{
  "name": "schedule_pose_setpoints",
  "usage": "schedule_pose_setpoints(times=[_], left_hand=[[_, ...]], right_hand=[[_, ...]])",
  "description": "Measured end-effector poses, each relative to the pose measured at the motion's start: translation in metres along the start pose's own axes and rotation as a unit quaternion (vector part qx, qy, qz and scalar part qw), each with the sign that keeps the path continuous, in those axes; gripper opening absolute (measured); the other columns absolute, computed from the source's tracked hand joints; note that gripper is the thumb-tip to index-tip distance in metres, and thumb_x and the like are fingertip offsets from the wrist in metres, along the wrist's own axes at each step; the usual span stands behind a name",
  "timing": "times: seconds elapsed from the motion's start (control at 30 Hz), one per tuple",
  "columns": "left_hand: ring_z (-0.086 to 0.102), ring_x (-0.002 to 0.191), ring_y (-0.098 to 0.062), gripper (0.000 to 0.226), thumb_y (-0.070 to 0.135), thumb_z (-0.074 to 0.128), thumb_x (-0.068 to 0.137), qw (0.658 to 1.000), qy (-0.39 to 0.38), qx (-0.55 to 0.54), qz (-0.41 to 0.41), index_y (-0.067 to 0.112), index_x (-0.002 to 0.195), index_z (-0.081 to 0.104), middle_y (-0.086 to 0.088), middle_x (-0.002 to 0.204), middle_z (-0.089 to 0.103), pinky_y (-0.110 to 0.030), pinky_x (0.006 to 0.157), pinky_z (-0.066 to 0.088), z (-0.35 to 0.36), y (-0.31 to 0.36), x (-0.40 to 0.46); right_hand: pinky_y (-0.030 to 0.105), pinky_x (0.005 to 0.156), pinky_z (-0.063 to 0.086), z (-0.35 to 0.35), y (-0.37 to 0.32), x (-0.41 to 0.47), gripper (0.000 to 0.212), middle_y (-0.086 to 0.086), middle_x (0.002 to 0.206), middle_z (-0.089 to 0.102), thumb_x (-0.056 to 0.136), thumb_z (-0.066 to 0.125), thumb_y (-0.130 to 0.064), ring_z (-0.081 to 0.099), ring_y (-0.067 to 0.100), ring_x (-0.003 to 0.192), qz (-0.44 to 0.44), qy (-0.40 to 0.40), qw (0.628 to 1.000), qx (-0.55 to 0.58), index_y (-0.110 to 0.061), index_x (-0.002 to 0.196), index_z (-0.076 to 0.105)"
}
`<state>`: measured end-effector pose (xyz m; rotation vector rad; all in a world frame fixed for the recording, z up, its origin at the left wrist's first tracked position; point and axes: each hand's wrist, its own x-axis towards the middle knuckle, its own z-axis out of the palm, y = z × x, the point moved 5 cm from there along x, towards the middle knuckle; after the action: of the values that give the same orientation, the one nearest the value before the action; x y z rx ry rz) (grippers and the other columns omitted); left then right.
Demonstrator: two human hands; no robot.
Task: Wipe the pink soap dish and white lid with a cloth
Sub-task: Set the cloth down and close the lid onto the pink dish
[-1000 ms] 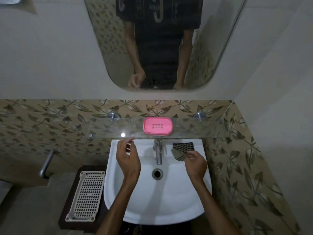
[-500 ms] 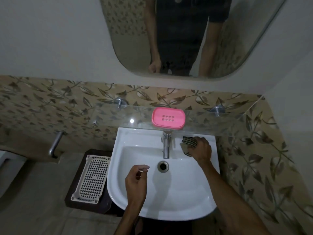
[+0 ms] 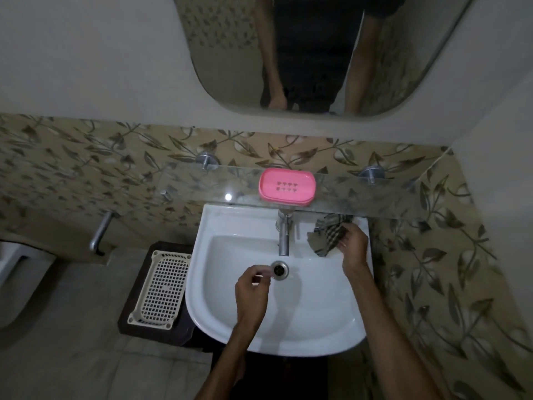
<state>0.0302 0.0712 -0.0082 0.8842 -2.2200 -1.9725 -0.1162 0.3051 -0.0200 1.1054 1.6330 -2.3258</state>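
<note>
Right hand (image 3: 354, 249) grips checked cloth (image 3: 327, 236); left hand (image 3: 252, 290) loosely curled, empty; pink soap dish (image 3: 286, 189) shelved.

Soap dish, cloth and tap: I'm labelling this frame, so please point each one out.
pink soap dish (image 3: 286, 185), head view, middle of its perforated top.
checked cloth (image 3: 328, 232), head view, its folded middle beside the right hand.
tap (image 3: 284, 235), head view, its metal spout.

White sink (image 3: 317, 327) with tap (image 3: 284, 235), mirror (image 3: 230, 53) above, mesh tray (image 3: 160, 293) beside.
</note>
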Motion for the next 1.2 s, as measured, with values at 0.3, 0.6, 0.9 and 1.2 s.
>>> schedule_pose_setpoints(times=[0.3, 0.6, 0.9, 1.2], left_hand=[[0.06, 0.122, -0.035, 0.066, 0.024, 0.07, 0.079, 0.902, -0.206, -0.303, -0.23, 0.006, 0.141, 0.056, -0.018, 0.131, 0.064, -0.055, 0.105, 0.046, 0.03, 0.007, 0.017], [0.071, 0.101, -0.032, 0.063, 0.011, 0.08, 0.076, 0.847, -0.274, -0.367, -0.27, -0.006, 0.134, 0.064, -0.025, 0.128, 0.068, -0.035, 0.081, 0.06, 0.007, -0.018, -0.015], [0.074, 0.079, -0.036, 0.025, -0.008, 0.073, 0.081, 0.907, -0.043, -0.285, -0.306, -0.01, 0.106, 0.076, -0.028, 0.107, 0.075, -0.032, 0.061, 0.059, -0.03, -0.05, -0.003], [0.073, 0.104, -0.033, 0.028, 0.005, 0.071, 0.091, 0.881, 0.064, -0.389, -0.261, -0.005, 0.116, 0.072, -0.023, 0.122, 0.072, -0.043, 0.088, 0.062, -0.132, -0.058, 0.032]], right_hand=[[0.046, 0.095, 0.056, 0.045, -0.012, -0.147, 0.035, 0.02, 0.112, 0.074, 0.093, 0.048, -0.019, 0.072, 0.036, 0.104, 0.118, -0.284, 0.913, 0.267, -0.002, 0.105, 0.077], [0.04, 0.078, 0.065, 0.016, 0.001, -0.116, 0.018, 0.001, 0.094, 0.081, 0.085, 0.083, -0.017, 0.076, 0.025, 0.094, -0.087, -0.009, 0.976, -0.197, -0.013, 0.102, 0.078], [0.034, 0.069, 0.064, -0.008, 0.035, -0.099, 0.022, 0.011, 0.105, 0.078, 0.094, 0.074, -0.01, 0.074, 0.026, 0.097, 0.034, -0.047, 0.995, -0.078, -0.006, 0.116, 0.072], [0.036, 0.078, 0.062, 0.078, 0.066, -0.142, 0.016, 0.009, 0.097, 0.08, 0.095, 0.068, -0.003, 0.076, 0.024, 0.091, 0.117, -0.185, 0.97, -0.108, -0.006, 0.111, 0.07]])
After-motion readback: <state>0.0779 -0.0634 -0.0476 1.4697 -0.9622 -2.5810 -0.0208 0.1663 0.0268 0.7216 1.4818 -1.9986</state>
